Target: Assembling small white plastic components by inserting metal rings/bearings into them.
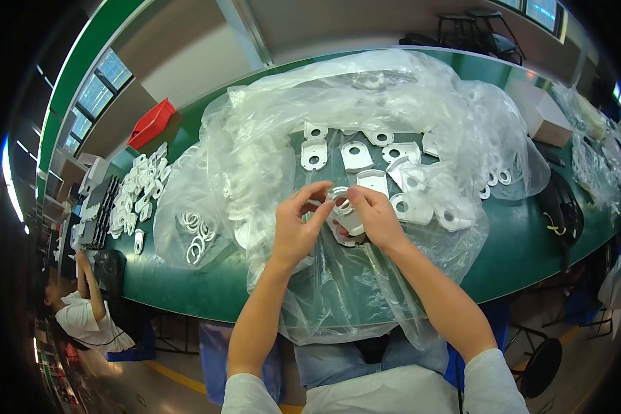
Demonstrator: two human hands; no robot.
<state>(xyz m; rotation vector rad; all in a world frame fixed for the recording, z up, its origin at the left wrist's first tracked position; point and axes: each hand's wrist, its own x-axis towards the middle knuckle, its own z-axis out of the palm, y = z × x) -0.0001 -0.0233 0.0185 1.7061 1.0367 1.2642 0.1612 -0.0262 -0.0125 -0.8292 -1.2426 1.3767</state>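
Observation:
Over the near middle of the table, my left hand and my right hand are closed around one white plastic housing. A white ring sits at the round opening on its upper end. My left thumb and index finger pinch the ring's left edge, while my right thumb presses on its right side. Fingers hide part of the housing, so I cannot tell whether the ring is fully seated. Just beyond my hands lie similar housings, each with a round hole, on and among clear plastic sheeting.
Loose white rings lie in a clear bag at left. Further left are a pile of white parts, black trays and a red bin. A white box and black bag are at right. Another person works at far left.

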